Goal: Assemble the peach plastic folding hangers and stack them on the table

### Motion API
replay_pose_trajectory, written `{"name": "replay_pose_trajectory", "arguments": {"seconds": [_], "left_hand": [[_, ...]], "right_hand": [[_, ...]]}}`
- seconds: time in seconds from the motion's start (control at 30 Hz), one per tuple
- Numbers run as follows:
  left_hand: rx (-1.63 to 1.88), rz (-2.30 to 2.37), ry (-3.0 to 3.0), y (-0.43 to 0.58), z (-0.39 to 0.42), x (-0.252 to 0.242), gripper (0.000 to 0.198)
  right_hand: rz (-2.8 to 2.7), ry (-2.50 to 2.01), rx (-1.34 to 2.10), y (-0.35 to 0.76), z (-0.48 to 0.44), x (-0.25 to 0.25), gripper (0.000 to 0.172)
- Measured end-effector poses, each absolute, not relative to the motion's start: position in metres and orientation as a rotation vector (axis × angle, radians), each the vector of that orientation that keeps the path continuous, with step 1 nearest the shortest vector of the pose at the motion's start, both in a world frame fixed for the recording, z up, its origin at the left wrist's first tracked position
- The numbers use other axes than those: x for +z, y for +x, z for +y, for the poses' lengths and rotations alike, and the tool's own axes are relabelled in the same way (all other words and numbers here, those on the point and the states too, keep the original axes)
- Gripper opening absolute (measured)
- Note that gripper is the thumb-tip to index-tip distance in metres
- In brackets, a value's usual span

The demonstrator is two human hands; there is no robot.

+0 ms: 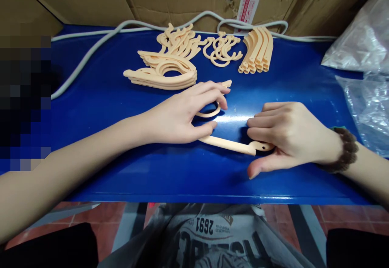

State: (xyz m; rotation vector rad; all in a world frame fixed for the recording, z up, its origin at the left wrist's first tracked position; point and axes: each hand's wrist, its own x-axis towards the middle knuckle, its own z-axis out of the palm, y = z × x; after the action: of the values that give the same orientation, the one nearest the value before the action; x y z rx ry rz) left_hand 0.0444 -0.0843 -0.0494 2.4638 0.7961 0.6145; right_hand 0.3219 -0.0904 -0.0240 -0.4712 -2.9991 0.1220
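My left hand (191, 112) lies over a cream plastic hanger part (229, 143), thumb and fingers bent around it; its curved loop (209, 114) shows between them. The part's upper end sticks out past my fingertips. At the lower right end of the bar, a smaller cream piece (263, 146) with a hole meets it and runs under my right hand (279, 132). The fingers of that hand are curled over this piece, with the thumb sticking out to the lower left. Its far end is hidden by the palm.
Behind my left hand is a stack of cream hanger parts (164, 82). Further back lie cream curved pieces (179, 43), hooks (223, 51) and a bundle of arms (258, 51). A white cable (100, 51) crosses the blue table (152, 174). Clear plastic bags (361, 45) are at right.
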Motion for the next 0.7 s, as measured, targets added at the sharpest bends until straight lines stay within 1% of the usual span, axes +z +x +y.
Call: {"name": "replay_pose_trajectory", "arguments": {"seconds": [0.17, 0.5, 0.7], "left_hand": [[0.645, 0.808, 2.466, 0.043, -0.082, -0.050, 0.031], [0.699, 0.856, 2.467, 0.040, -0.074, -0.054, 0.022], [0.789, 0.851, 2.541, 0.039, -0.070, -0.060, 0.027]], "right_hand": [[-2.945, -0.438, 0.086, 0.321, -0.087, -0.026, 0.071], [-2.883, -0.385, 0.083, 0.318, -0.090, -0.028, 0.067], [-2.870, -0.339, 0.087, 0.317, -0.094, -0.032, 0.068]]}}
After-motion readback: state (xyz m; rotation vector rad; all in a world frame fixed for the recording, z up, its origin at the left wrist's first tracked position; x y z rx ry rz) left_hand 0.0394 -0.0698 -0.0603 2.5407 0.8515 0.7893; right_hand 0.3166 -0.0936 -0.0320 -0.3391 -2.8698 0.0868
